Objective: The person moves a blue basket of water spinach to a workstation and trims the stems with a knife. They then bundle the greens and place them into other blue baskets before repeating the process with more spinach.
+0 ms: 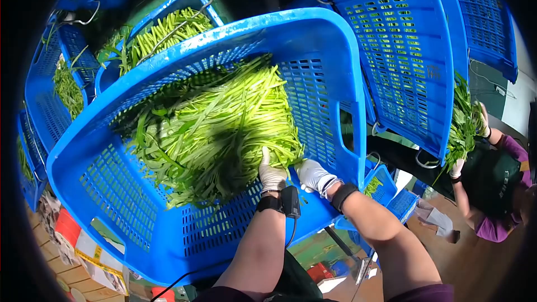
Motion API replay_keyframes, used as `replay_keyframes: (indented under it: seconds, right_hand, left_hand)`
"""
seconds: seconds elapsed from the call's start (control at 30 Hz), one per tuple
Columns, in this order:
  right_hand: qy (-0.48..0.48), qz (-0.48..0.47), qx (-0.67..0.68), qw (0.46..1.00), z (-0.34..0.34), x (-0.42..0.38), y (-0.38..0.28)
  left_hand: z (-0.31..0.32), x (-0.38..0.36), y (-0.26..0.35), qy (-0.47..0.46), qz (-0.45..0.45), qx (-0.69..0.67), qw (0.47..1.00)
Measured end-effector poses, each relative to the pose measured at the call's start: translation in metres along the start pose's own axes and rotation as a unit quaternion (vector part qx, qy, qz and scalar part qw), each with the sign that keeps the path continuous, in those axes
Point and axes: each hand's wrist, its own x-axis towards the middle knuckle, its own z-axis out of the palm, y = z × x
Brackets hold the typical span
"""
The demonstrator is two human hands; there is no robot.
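view from my head, looking down: a big blue plastic crate (pixel 168 134) is tipped up toward me, its open side facing the camera, and a thick heap of long green stalks (pixel 218 128) lies inside it, cut ends pointing to my hands. my left hand (pixel 272 174), in a white glove, is pressed into the lower edge of the heap with its fingers curled around a small clutch of stalks. my right hand (pixel 314 175), also gloved, sits just beside it, lying on the crate's mesh wall at the foot of the heap; i cannot tell whether it grips anything or only rests there. a dark band with a small device (pixel 291 201) is strapped at my left wrist

judging by how things lie, the work is at an early point: nearly the whole heap is in the crate and only the few stalks under my left fingers are taken up

behind it stand more blue crates, one (pixel 168 28) holding similar greens, another (pixel 403 50) tilted and empty-looking. at the right, another person's gloved hands hold a leafy bunch (pixel 463 126)
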Motion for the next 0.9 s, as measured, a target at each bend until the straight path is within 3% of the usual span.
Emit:
replay_keyframes:
  seconds: [0.03, 0.1, 0.13, 0.17, 0.23, 0.3, 0.37, 0.43, 0.47, 0.5, 0.53, 0.57, 0.67, 0.73, 0.77, 0.83, 0.87, 0.9]
  right_hand:
    - [0.009, -0.085, -0.113, 0.990, 0.011, 0.026, 0.027]
    - [0.081, -0.010, -0.080, 0.993, 0.005, -0.003, -0.012]
    - [0.119, -0.178, -0.304, 0.928, 0.009, 0.006, 0.000]
    - [0.042, -0.103, -0.247, 0.963, 0.004, 0.008, -0.009]
    - [-0.068, -0.171, -0.390, 0.902, -0.009, 0.008, -0.013]
    - [-0.054, -0.185, -0.369, 0.909, 0.001, 0.003, 0.001]
    - [-0.132, -0.160, -0.122, 0.971, 0.002, -0.009, 0.045]
    - [-0.070, 0.106, 0.026, 0.992, -0.035, -0.084, -0.019]
    - [-0.069, 0.111, 0.027, 0.991, -0.028, -0.086, -0.001]
    - [-0.043, -0.016, 0.075, 0.996, -0.013, -0.084, 0.027]
    - [-0.014, -0.146, 0.122, 0.982, -0.019, -0.098, 0.002]
    - [-0.011, 0.102, 0.191, 0.976, -0.022, -0.111, -0.025]
    - [0.064, 0.070, 0.169, 0.981, 0.002, -0.109, -0.021]
    - [0.148, -0.076, 0.110, 0.980, 0.021, -0.071, 0.012]
    - [0.178, -0.184, 0.044, 0.966, 0.054, -0.014, 0.060]
    - [0.061, -0.134, -0.072, 0.986, -0.002, -0.054, -0.017]
    - [0.212, -0.136, 0.004, 0.968, 0.017, -0.037, -0.010]
    - [0.211, -0.135, 0.006, 0.968, 0.018, -0.033, -0.012]
  left_hand:
    - [-0.010, 0.005, -0.002, 0.008, 0.006, 0.000, 1.000]
    - [-0.006, -0.001, -0.001, -0.003, -0.008, 0.011, 1.000]
    - [-0.012, 0.007, -0.001, -0.016, -0.010, -0.017, 1.000]
    - [-0.011, 0.011, -0.003, -0.021, -0.008, -0.019, 1.000]
    - [-0.001, -0.001, -0.007, -0.031, 0.035, -0.030, 0.998]
    - [0.005, -0.007, -0.001, -0.042, 0.005, -0.048, 0.998]
    - [0.007, 0.003, 0.003, 0.012, 0.003, -0.067, 0.998]
    - [0.000, 0.017, -0.002, 0.002, 0.017, -0.050, 0.999]
    - [0.006, 0.009, -0.003, 0.035, 0.015, -0.044, 0.998]
    - [0.016, 0.002, 0.000, 0.063, 0.016, -0.036, 0.997]
    - [0.012, 0.005, 0.002, 0.057, 0.009, -0.036, 0.998]
    - [0.008, 0.007, 0.006, 0.052, 0.003, -0.036, 0.998]
    - [0.011, 0.014, 0.005, 0.072, 0.032, -0.024, 0.997]
    - [0.012, 0.013, 0.003, 0.085, 0.040, -0.016, 0.995]
    - [0.018, 0.012, 0.004, 0.078, 0.014, -0.057, 0.995]
    - [0.020, 0.014, 0.007, 0.071, -0.010, -0.094, 0.993]
    - [0.018, 0.019, 0.010, 0.058, -0.017, -0.095, 0.994]
    - [0.015, 0.020, 0.011, 0.048, -0.025, -0.096, 0.994]
